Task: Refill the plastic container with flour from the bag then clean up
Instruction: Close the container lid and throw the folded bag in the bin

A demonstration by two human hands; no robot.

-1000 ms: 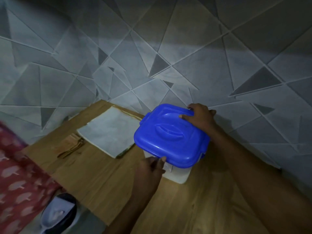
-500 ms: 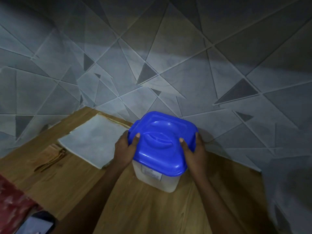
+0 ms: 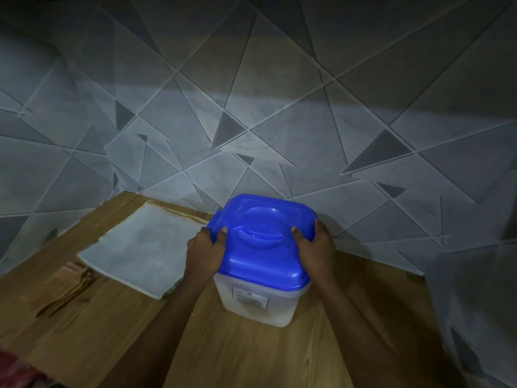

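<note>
A translucent plastic container (image 3: 260, 303) with a white label stands on the wooden table (image 3: 223, 354), near the tiled wall. Its blue lid (image 3: 263, 242) sits on top. My left hand (image 3: 205, 253) grips the lid's left edge, thumb on top. My right hand (image 3: 317, 247) grips the lid's right edge, thumb on top as well. A flat white bag (image 3: 140, 247) lies on the table to the left of the container.
A folded brown cloth (image 3: 70, 287) lies at the table's left, in front of the white bag. The grey tiled wall (image 3: 251, 121) rises right behind the table. A red patterned fabric (image 3: 11, 371) shows at the bottom left corner.
Both hands shifted to the lid's left and right edges and stay there. The container now stands upright nearer the wall, and the view has swung right.
</note>
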